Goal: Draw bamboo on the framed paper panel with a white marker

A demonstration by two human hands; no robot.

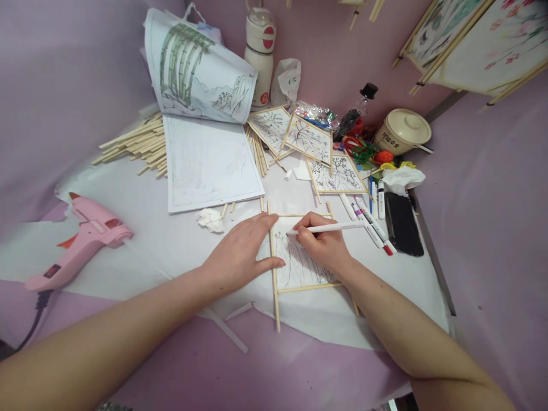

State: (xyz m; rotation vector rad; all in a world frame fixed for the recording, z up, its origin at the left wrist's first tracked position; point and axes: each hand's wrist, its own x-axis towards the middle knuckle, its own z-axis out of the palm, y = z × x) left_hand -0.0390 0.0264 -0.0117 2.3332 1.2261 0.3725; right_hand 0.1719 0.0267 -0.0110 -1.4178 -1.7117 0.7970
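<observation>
A small white panel (295,273) framed with thin wooden sticks lies flat in front of me, with dark line drawing over much of it. In my right hand (321,242) is a white pen (336,227), pinched between thumb and fingers, its tip at the upper left part of the drawing. My left hand (242,251) rests on the frame's left stick (275,297), fingers stretched out and thumb apart on the panel's edge. Part of the panel is hidden under my right hand and wrist.
A pink glue gun (92,234) lies at left. Beyond my hands are an open picture pad (214,165), wooden sticks (137,142), several framed drawings (310,140) and a crumpled tissue (210,220). Markers (372,228), a black phone (403,224) and a lidded pot (402,131) stand or lie right.
</observation>
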